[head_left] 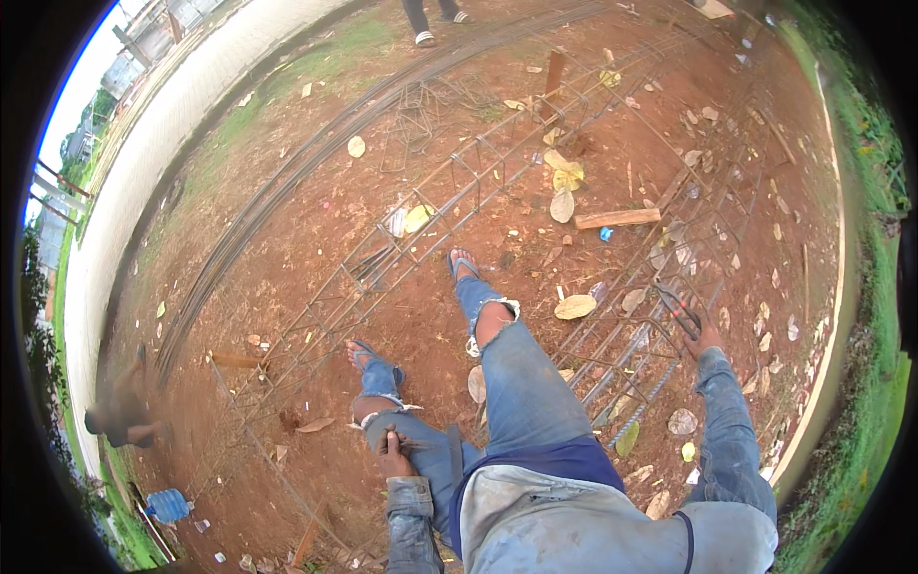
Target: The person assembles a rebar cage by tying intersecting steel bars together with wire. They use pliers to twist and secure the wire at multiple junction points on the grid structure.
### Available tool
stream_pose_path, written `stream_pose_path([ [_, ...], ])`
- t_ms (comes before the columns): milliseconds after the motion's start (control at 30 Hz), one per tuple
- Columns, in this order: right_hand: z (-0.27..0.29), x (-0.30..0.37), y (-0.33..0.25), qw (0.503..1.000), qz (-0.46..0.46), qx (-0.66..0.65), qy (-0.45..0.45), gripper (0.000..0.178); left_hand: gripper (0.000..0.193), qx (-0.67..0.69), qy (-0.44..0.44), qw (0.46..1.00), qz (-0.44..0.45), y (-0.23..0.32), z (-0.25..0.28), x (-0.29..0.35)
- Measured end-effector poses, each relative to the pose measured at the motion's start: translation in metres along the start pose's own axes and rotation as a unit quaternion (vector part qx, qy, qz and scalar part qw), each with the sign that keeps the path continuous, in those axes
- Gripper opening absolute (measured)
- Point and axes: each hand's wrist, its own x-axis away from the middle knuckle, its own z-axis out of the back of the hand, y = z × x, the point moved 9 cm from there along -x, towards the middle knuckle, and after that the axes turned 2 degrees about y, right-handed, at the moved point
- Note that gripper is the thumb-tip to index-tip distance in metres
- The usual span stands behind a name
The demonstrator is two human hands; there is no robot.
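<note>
My right hand (706, 342) is closed on dark-jawed pincers (677, 308) with reddish marks on the handles. The pincers are over a steel rebar cage (626, 368) lying to my right, among dry leaves. Close to my left thigh, my left hand (393, 455) pinches a small bunch of thin dark wires (413, 444); its far end is hard to make out against the jeans. A second, longer rebar cage (411, 230) runs diagonally across the ground in front of my sandalled feet.
Long steel rods (260, 222) curve along a pale low wall (110, 239). Wooden stakes (553, 81) and a wood block (617, 218) are by the cages. A person's legs (421, 19) show at the top. A blurred dark figure (124, 418) and a blue jug (168, 505) are at left.
</note>
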Motion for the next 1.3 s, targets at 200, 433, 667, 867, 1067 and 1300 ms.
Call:
stream_pose_path([
  [200,-0.023,-0.008,0.039,0.999,-0.016,0.032,-0.027,0.064,0.017,-0.032,-0.013,0.999,-0.007,0.001,-0.004,0.003],
  [433,0.042,0.014,-0.117,0.965,0.037,-0.194,0.171,0.038,0.018,-0.075,-0.053,0.995,-0.036,0.039,-0.035,0.038],
  [667,-0.028,0.218,-0.464,0.694,0.555,-0.323,-0.327,0.067,0.016,-0.213,-0.202,0.915,-0.277,0.132,-0.120,0.109],
  [867,-0.048,0.265,-0.496,0.689,0.497,-0.345,-0.398,0.052,0.014,-0.189,-0.203,0.922,-0.269,0.157,-0.091,0.114],
  [1067,-0.032,0.261,-0.477,0.713,0.477,-0.388,-0.338,0.019,0.015,-0.142,-0.189,0.961,-0.142,0.129,-0.068,0.111],
  [1300,-0.046,0.210,-0.433,0.561,0.005,-0.766,-0.314,0.023,0.014,0.139,-0.018,0.981,-0.135,0.131,-0.053,0.101],
])
